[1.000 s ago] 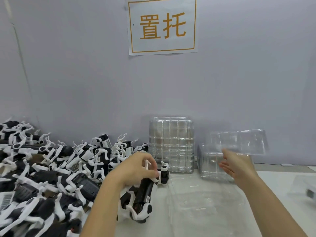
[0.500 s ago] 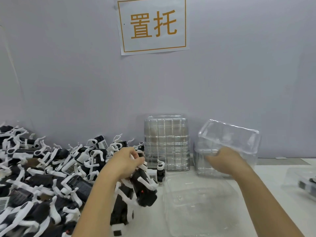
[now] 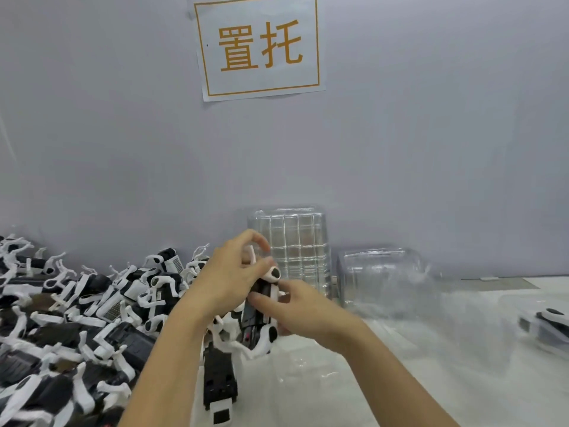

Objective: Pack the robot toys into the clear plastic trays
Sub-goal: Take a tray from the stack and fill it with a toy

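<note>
Head view: wall sign [image 3: 259, 47] reads 置托; left hand [image 3: 229, 272] and right hand [image 3: 303, 308] both grip robot toy [image 3: 261, 306]

9 o'clock: robot toy pile [image 3: 77, 318] blocks my reach | 12: upright tray stack [image 3: 291, 241] against wall | 1: second tray stack [image 3: 378, 275] | 5: table [image 3: 462, 365] open, flat tray [image 3: 308, 380] | 3: packed tray [image 3: 545, 325]
</note>
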Demonstrator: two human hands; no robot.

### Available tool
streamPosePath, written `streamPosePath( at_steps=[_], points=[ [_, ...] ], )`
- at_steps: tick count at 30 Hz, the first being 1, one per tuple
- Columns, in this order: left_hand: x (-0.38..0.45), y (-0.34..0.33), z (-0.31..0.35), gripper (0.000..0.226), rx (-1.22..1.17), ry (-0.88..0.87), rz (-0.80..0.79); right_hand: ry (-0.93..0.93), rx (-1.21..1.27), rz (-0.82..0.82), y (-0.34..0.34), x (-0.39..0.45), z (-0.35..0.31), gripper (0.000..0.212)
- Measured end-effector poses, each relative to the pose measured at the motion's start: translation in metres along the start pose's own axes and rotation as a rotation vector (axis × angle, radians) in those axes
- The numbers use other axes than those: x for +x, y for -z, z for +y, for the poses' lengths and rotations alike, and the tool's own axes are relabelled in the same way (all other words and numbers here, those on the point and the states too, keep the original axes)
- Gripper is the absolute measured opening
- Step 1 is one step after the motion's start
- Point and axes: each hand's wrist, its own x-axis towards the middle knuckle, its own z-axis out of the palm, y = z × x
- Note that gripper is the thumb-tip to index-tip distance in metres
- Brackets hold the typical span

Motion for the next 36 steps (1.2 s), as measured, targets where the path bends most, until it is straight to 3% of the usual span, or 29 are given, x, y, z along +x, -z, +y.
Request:
streamPosePath(
  at_steps=[5, 8, 9, 12, 14, 20, 24, 26, 28, 31, 32, 33, 36],
  points=[
    [0.004, -0.032, 0.011, 0.006, -0.335, -0.104, 0.233, 0.049, 0.155, 0.295, 0.018, 0.004, 0.011, 0.010],
    [0.007, -0.055, -0.001, 0.010, -0.298, -0.016, 0.366, -0.055, 0.206, 0.400, 0.048, 0.000, 0.021, 0.018],
    [0.007, -0.062, -0.007, 0.014, -0.236, 0.030, 0.298, -0.087, 0.220, 0.411, 0.058, -0.002, 0.024, 0.022],
    [-0.002, -0.087, -0.028, 0.015, 0.016, 0.113, -0.129, -0.154, 0.238, 0.428, 0.079, -0.008, 0.035, 0.024],
    [-0.008, -0.097, -0.038, 0.022, 0.167, 0.154, -0.330, -0.201, 0.199, 0.409, 0.087, -0.012, 0.042, 0.024],
    [-0.010, -0.076, -0.027, 0.015, 0.586, 0.293, -0.231, -0.257, 0.124, 0.446, 0.096, -0.014, 0.045, 0.031],
    [-0.010, -0.068, -0.004, 0.033, 0.637, 0.452, -0.528, -0.227, 0.067, 0.470, 0.096, -0.013, 0.037, 0.027],
    [-0.009, -0.067, 0.007, 0.058, 0.724, 0.454, -0.544, -0.221, 0.043, 0.456, 0.097, -0.014, 0.035, 0.027],
    [-0.008, -0.066, 0.008, 0.062, 0.670, 0.441, -0.447, -0.229, 0.009, 0.433, 0.098, -0.015, 0.035, 0.031],
    [-0.004, -0.071, -0.006, 0.035, 0.552, 0.239, -0.200, -0.252, -0.093, 0.403, 0.099, -0.018, 0.033, 0.032],
    [-0.004, -0.076, -0.012, 0.027, 0.417, 0.179, -0.185, -0.255, -0.114, 0.398, 0.100, -0.019, 0.032, 0.033],
    [-0.005, -0.082, -0.017, 0.033, 0.272, 0.144, -0.213, -0.256, -0.124, 0.395, 0.100, -0.019, 0.032, 0.033],
    [-0.011, -0.099, -0.030, 0.065, -0.022, 0.188, -0.380, -0.254, -0.132, 0.390, 0.098, -0.021, 0.028, 0.031]
  ],
)
